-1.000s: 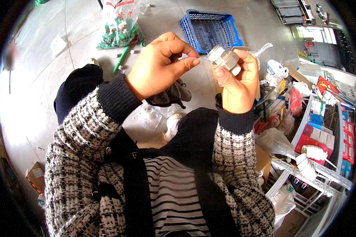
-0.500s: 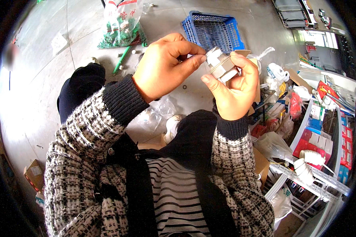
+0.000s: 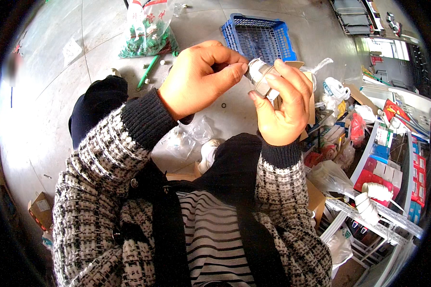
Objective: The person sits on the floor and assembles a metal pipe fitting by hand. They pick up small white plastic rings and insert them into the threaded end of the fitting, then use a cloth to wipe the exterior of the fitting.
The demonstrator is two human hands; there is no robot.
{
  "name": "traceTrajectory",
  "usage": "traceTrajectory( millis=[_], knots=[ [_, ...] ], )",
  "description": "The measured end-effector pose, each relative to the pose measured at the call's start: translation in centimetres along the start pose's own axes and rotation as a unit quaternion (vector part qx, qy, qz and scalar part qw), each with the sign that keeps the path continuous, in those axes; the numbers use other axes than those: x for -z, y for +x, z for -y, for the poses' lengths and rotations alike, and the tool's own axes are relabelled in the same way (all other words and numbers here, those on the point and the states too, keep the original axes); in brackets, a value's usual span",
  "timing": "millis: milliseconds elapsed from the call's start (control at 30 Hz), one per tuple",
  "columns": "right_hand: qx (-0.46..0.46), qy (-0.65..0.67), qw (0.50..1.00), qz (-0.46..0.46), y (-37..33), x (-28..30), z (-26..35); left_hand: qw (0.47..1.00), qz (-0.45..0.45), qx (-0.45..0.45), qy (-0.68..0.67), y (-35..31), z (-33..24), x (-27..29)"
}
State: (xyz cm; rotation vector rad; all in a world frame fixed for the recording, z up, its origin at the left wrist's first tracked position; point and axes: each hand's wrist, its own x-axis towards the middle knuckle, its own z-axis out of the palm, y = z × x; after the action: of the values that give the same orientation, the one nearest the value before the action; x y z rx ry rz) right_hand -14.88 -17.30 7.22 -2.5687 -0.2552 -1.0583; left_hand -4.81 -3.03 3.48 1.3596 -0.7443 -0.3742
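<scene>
My right hand (image 3: 286,103) grips a metal pipe fitting (image 3: 262,87) with a hexagonal collar, tilted up and to the left. White thread tape (image 3: 257,68) is wound around its upper end. My left hand (image 3: 196,79) is closed in a pinch of thumb and forefinger right against that taped end. The tape between those fingertips is mostly hidden. Fingers of my right hand lie across the collar and cover part of the fitting.
Beyond my hands stands a blue plastic crate (image 3: 287,40). A clear bag of green pipe fittings (image 3: 148,40) sits on the floor, with a green tube (image 3: 147,72) beside it. A white shelf rack (image 3: 368,225) and heaped boxes and bags crowd the right.
The fingers of my right hand have shifted over the fitting, which has turned slightly in the grip. My left hand has moved a little left, still pinching at the taped end.
</scene>
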Motion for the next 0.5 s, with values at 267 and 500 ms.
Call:
traceTrajectory(
  millis=[267,500],
  knots=[
    [0.081,-0.065,0.992,0.067,-0.2,0.1,0.1,0.999,-0.001,0.023,0.028,-0.1,0.8,0.1],
    [0.075,-0.063,0.987,0.128,0.1,0.1,1.1,0.978,-0.012,-0.058,0.198,0.2,0.5,0.1]
  ],
)
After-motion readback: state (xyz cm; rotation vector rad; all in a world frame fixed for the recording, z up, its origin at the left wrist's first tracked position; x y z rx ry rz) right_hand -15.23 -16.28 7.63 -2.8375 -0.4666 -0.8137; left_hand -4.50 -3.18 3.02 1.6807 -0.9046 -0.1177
